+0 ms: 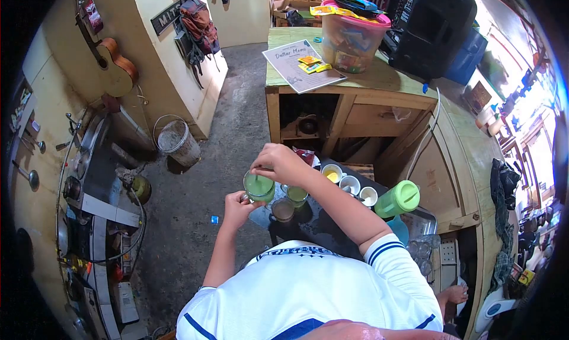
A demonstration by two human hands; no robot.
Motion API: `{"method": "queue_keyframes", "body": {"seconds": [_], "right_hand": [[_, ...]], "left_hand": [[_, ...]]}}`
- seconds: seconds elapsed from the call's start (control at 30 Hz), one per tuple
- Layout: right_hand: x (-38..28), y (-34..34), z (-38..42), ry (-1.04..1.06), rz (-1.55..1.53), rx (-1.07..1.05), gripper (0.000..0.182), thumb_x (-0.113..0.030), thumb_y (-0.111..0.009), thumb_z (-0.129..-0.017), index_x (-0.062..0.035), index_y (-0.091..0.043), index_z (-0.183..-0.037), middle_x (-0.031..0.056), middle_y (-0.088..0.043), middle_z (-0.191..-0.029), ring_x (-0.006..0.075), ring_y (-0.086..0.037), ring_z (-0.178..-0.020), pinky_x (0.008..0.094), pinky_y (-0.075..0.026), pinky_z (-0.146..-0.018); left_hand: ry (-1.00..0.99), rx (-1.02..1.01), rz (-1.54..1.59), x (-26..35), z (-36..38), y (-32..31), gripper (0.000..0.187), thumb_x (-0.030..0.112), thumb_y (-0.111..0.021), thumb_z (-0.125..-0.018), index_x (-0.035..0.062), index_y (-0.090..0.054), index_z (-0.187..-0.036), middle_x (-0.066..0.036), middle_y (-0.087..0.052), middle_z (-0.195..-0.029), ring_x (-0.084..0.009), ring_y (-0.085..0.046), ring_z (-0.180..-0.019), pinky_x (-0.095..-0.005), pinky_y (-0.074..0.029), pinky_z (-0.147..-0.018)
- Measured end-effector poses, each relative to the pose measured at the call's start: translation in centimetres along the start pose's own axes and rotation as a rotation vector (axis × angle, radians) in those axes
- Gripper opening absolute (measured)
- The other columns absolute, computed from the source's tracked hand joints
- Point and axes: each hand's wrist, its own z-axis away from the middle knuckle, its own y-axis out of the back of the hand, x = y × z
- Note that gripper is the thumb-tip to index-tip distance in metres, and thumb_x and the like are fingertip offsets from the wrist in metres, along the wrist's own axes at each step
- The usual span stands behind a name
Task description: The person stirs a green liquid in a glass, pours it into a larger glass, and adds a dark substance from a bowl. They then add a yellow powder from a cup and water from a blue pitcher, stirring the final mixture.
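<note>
My left hand [238, 209] is closed round the handle of a glass mug [261, 187] of green liquid, held above the dark table's left end. Over the rim, my right hand [277, 164] pinches a thin spoon that dips into the liquid; its lower end is hidden. Close by stand another mug with green liquid [296, 195] and a mug of brownish liquid [283, 209]. Beneath my right forearm are a white cup with yellow contents [332, 173] and two white cups [359, 189] of pale contents. A green lidded pitcher [398, 199] stands to their right.
A wooden counter [361, 91] ahead bears a printed menu sheet [299, 67], a tub of sachets [352, 46] and a black speaker [435, 34]. Several clear glasses [422, 251] stand at right. A bucket [178, 143] and a gas cylinder [140, 189] are on the left floor.
</note>
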Motion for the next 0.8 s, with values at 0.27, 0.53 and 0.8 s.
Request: {"method": "queue_keyframes", "body": {"seconds": [0.27, 0.53, 0.8], "right_hand": [[0.3, -0.2, 0.1, 0.062, 0.012, 0.123, 0.017, -0.021, -0.073, -0.076, -0.0066, -0.075, -0.083, 0.0111, -0.069, -0.076, 0.0268, -0.062, -0.076, 0.0385, -0.051, -0.070], [0.2, 0.3, 0.2, -0.040, 0.084, -0.069, 0.017, -0.021, -0.072, -0.078, -0.0050, -0.075, -0.082, 0.0109, -0.068, -0.076, 0.0264, -0.062, -0.075, 0.0378, -0.051, -0.070], [0.0, -0.1, 0.0, 0.011, 0.041, 0.016, 0.017, -0.021, -0.071, -0.078, -0.0043, -0.075, -0.081, 0.0109, -0.068, -0.074, 0.0264, -0.062, -0.073, 0.0378, -0.051, -0.069]], "left_hand": [[0.015, -0.003, -0.027, -0.7, -0.4, -0.4, 0.020, 0.008, -0.086, -0.066, 0.0030, -0.068, -0.073, 0.010, -0.047, -0.059, -0.0014, -0.035, -0.055, -0.0221, -0.028, -0.049], [0.014, -0.007, 0.019, -0.3, -0.5, -0.4, 0.021, 0.011, -0.086, -0.066, 0.0020, -0.067, -0.072, 0.010, -0.047, -0.058, -0.0015, -0.035, -0.056, -0.0229, -0.028, -0.048], [0.005, -0.023, -0.010, 0.5, -0.3, 0.0, 0.019, 0.009, -0.084, -0.067, 0.0014, -0.070, -0.077, 0.008, -0.053, -0.061, -0.0010, -0.039, -0.057, -0.0223, -0.031, -0.050]]}}
